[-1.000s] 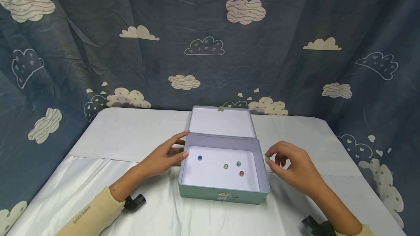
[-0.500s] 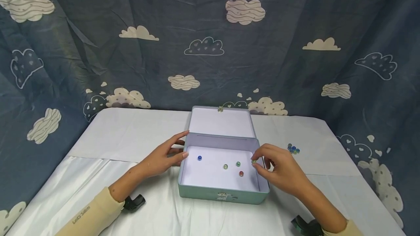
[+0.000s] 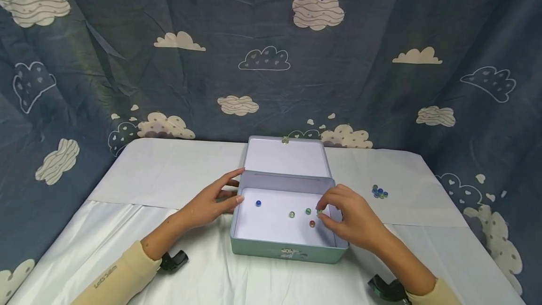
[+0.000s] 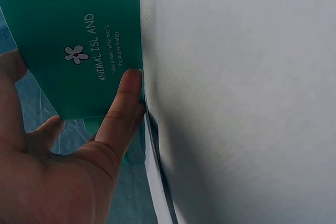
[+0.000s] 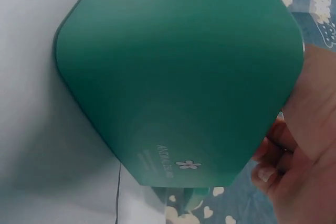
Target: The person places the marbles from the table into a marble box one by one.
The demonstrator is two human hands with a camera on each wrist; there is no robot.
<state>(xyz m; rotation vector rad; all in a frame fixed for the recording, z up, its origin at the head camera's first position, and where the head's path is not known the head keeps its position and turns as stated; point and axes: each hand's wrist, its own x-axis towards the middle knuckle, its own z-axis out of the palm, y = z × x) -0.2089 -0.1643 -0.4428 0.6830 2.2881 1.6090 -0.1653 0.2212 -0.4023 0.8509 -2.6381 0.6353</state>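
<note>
Greenish marble (image 3: pixel 319 212) held in a pinch

I see the right hand (image 3: pixel 354 216) pinching it, small and glassy, between thumb and finger inside the pale-lined green box (image 3: pixel 254 247). Just beside the grip lie a green marble (image 3: pixel 308 211) and a red marble (image 3: pixel 312 224); farther off, a yellowish marble (image 3: pixel 291 214) and a blue marble (image 3: pixel 258 204). The left hand (image 3: pixel 207 205), loosely spread, touches the box opposite.

Dark blue curtain (image 3: pixel 271 84) printed with cream clouds (image 3: pixel 318 12), some wavy-lined, some dotted, others in outline, hanging in creases behind a white-draped table (image 3: pixel 178 168) and along both its sides, in soft light
</note>
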